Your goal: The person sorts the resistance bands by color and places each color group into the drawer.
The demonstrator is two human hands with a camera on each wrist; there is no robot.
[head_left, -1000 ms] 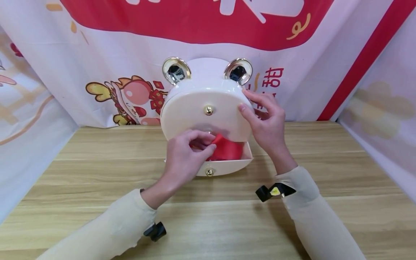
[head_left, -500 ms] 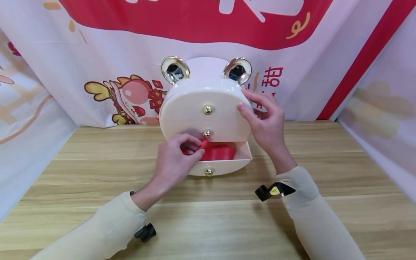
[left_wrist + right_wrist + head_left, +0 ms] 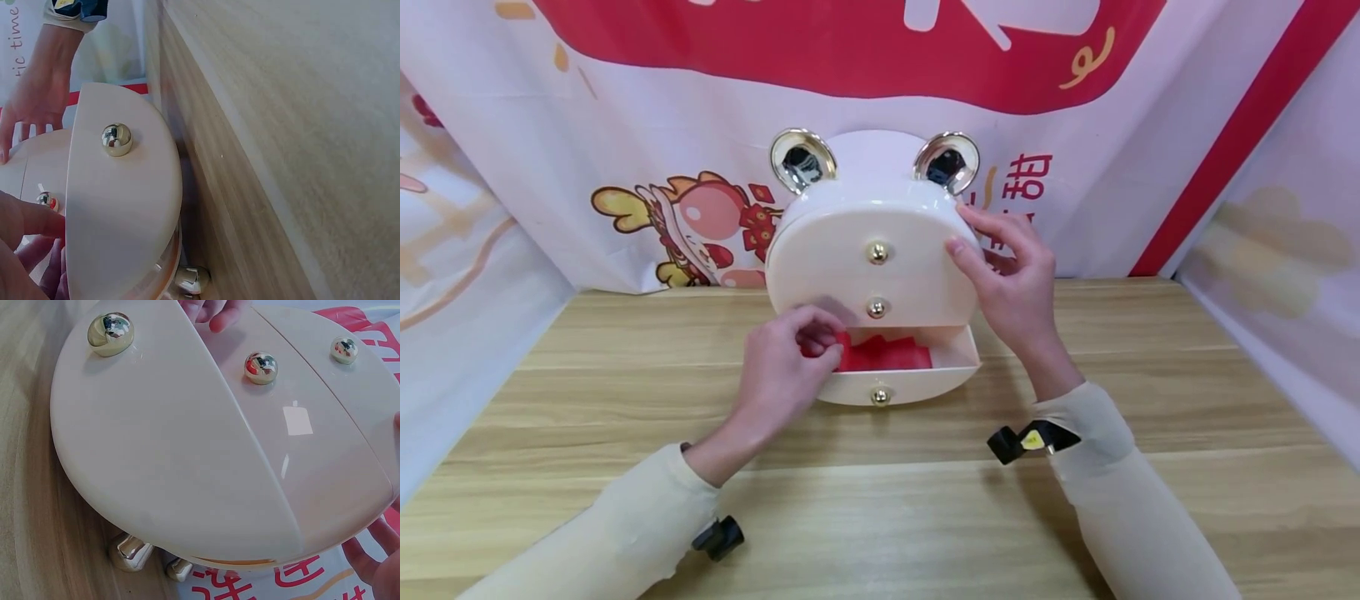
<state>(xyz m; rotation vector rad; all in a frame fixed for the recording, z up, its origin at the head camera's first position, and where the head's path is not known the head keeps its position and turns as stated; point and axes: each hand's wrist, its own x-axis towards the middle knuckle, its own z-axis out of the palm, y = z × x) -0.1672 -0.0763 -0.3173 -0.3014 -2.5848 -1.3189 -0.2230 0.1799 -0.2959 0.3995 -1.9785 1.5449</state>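
Red cloth (image 3: 880, 354) lies in the cream box's (image 3: 868, 258) open bottom drawer (image 3: 898, 385), pinched at its left end by the left hand (image 3: 782, 375), while the right hand (image 3: 1018, 279), fingers relaxed, steadies the box's right side; a hard tug could topple it.

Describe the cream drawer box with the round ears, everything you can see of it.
The cream drawer box looks like glossy plastic, rounded like an animal head, with two shiny metallic ears on top and small metallic feet. It stands on the wooden table against the banner. Three gold knobs mark its drawers; the bottom drawer is pulled open with red material inside. The right hand touches its right edge; the left hand pinches the red material.
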